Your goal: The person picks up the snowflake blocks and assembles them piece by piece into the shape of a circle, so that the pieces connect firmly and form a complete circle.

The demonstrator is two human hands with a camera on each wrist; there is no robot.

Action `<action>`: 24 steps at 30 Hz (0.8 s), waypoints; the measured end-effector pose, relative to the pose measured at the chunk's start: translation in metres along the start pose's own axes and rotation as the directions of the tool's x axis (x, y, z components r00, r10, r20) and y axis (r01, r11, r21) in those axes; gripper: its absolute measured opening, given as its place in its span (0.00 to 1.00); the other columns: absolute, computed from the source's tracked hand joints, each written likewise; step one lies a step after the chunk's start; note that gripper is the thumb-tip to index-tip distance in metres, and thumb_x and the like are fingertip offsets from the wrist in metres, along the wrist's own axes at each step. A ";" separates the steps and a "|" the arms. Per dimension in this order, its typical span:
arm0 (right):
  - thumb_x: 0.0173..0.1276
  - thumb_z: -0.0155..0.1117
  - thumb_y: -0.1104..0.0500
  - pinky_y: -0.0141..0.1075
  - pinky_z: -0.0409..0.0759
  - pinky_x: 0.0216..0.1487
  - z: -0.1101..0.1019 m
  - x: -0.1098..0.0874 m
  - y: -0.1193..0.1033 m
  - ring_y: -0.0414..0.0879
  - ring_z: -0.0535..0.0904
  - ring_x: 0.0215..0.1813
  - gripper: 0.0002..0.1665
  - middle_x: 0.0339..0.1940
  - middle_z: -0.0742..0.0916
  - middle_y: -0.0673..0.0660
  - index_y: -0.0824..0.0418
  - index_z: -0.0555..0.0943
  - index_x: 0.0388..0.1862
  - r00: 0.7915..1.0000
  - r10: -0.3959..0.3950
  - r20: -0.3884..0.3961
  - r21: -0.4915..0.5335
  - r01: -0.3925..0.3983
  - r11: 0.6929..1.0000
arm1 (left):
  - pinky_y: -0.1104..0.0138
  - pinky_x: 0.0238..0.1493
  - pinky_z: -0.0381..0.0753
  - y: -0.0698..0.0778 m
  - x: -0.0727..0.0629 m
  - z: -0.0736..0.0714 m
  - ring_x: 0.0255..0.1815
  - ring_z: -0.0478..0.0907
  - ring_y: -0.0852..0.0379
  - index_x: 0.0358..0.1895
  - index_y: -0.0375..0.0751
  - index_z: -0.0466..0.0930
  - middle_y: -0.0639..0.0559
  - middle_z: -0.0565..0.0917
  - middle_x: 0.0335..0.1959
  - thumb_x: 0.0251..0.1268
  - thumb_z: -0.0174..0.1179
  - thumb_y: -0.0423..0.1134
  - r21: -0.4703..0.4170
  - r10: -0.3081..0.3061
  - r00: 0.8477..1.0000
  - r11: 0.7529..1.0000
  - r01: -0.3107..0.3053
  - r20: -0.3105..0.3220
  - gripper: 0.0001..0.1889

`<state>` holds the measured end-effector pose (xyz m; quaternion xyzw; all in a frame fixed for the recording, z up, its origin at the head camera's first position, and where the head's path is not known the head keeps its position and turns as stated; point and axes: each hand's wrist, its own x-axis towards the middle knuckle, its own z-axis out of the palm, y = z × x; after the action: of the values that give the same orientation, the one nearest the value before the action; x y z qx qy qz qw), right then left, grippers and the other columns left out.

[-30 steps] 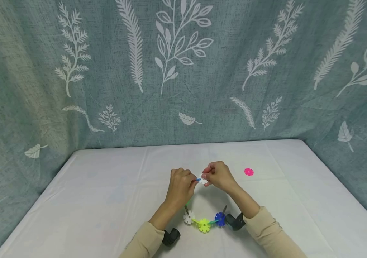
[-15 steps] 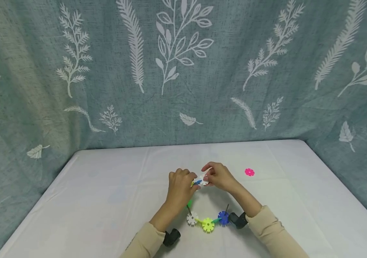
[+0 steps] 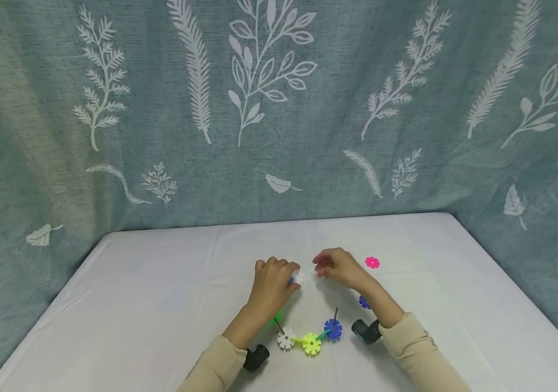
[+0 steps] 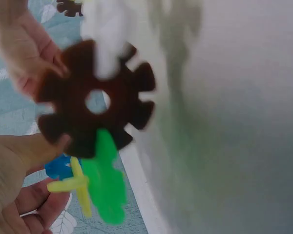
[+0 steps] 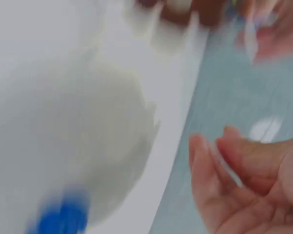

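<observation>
A chain of notched plastic snowflake discs hangs from my left hand (image 3: 273,280). That hand pinches the chain's end, where a white disc (image 3: 298,277) and a blue disc (image 4: 59,167) show at the fingertips. Yellow (image 4: 80,185), green (image 4: 106,180) and brown discs (image 4: 121,97) follow, slotted edge to edge. The chain continues low in the head view through a white disc (image 3: 286,339), a yellow-green disc (image 3: 311,344) and a blue disc (image 3: 333,330). Apart from the chain's end, my right hand (image 3: 340,267) hovers with loosely bent fingers; no disc shows clearly between them.
A pink snowflake disc (image 3: 372,262) lies on the white table (image 3: 161,305) beyond the right hand. Partly behind the right forearm is another blue disc (image 3: 365,302). Black wrist cameras (image 3: 256,358) jut inward from both sleeves. A leaf-patterned curtain (image 3: 279,109) stands behind the table.
My right hand has let go of the white disc and drawn off to the right. The left hand still holds the chain's end. A blue disc now shows by the right forearm.
</observation>
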<state>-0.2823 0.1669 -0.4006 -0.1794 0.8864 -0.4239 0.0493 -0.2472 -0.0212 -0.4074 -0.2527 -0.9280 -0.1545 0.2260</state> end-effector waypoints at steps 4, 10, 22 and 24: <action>0.58 0.60 0.70 0.44 0.77 0.40 -0.028 -0.005 0.022 0.55 0.79 0.36 0.10 0.32 0.83 0.66 0.76 0.78 0.38 0.983 0.063 -0.173 -0.270 -0.109 0.957 | 0.65 0.33 0.57 -0.003 -0.004 0.000 0.24 0.73 0.57 0.38 0.46 0.84 0.52 0.85 0.27 0.39 0.73 0.44 0.005 -0.004 1.000 1.000 0.005 -0.020 0.18; 0.57 0.64 0.63 0.52 0.73 0.50 -0.055 -0.008 0.046 0.64 0.76 0.46 0.19 0.41 0.81 0.72 0.78 0.75 0.42 0.921 0.322 -0.221 -0.402 -0.387 0.830 | 0.66 0.32 0.59 -0.004 -0.006 0.003 0.21 0.72 0.58 0.36 0.45 0.84 0.52 0.85 0.24 0.39 0.73 0.45 0.027 0.015 0.999 1.000 -0.014 -0.031 0.17; 0.53 0.68 0.61 0.51 0.75 0.42 -0.057 -0.006 0.053 0.60 0.78 0.39 0.19 0.36 0.82 0.68 0.73 0.75 0.38 0.883 0.422 -0.207 -0.410 -0.470 0.782 | 0.68 0.30 0.63 -0.005 -0.008 0.001 0.23 0.72 0.57 0.23 0.43 0.80 0.52 0.81 0.21 0.40 0.73 0.43 0.042 0.044 0.998 0.998 -0.042 -0.050 0.12; 0.53 0.68 0.61 0.49 0.75 0.38 -0.058 -0.006 0.052 0.58 0.78 0.36 0.16 0.34 0.82 0.66 0.71 0.77 0.36 0.890 0.399 -0.218 -0.415 -0.455 0.788 | 0.68 0.30 0.63 -0.006 -0.008 0.001 0.23 0.72 0.57 0.24 0.43 0.81 0.52 0.81 0.21 0.40 0.73 0.42 0.054 0.048 0.998 0.998 -0.045 -0.047 0.11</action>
<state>-0.3050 0.2414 -0.4042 0.0450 0.9792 -0.1920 0.0478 -0.2444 -0.0286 -0.4132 -0.2644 -0.9199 -0.1308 0.2584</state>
